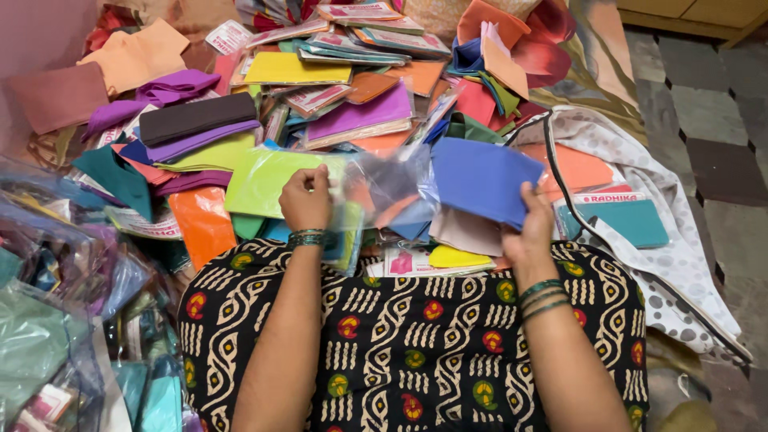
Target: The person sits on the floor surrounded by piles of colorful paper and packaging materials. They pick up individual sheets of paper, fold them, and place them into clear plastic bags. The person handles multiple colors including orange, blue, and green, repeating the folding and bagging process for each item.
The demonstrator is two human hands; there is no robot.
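Holding a clear plastic bag (384,182) between them, both hands are busy: the left hand (306,200) pinches the bag's edge, closed on it, while the right hand (528,232) grips a folded blue fabric piece (484,178) whose near end sits at the bag's mouth. Whether the cloth is going in or coming out cannot be told; it looks largely outside the bag. Just beyond the left hand lies a lime-green piece (268,180), with an orange one (202,224) to its left. Farther out spreads a heap of loose and packeted cloths (352,72). Right of the right hand, a teal packet (628,220) rests on dotted white cloth (680,264). Many pieces appear unbagged.
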